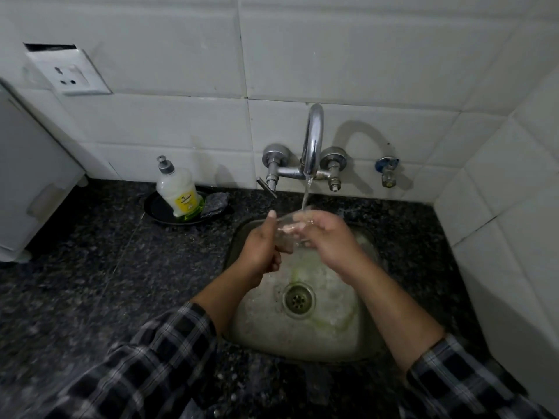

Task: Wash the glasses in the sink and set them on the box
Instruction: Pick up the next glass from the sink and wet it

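So there's one clear glass [287, 235] held right over the sink [329, 328], under the water stream [306, 195] from the chrome tap [313, 140] at the back of the sink. It's see-through and blurry, so its outline is honestly hard to make out. The left hand [261, 249] is wrapped round its near end with the thumb sticking up. The right hand [328, 237] has its fingers [302, 220] curled over the far end, though I can't tell if any go inside. Below them the sink's drain [299, 300] shows, with greenish streaks around it. Left of the sink on the dark granite tabletop [90, 267], a dish soap bottle [177, 192] stands in a black dish [158, 210] that also holds a dark scrubber [216, 201]. Both checked sleeves are cut off at the bottom edge.
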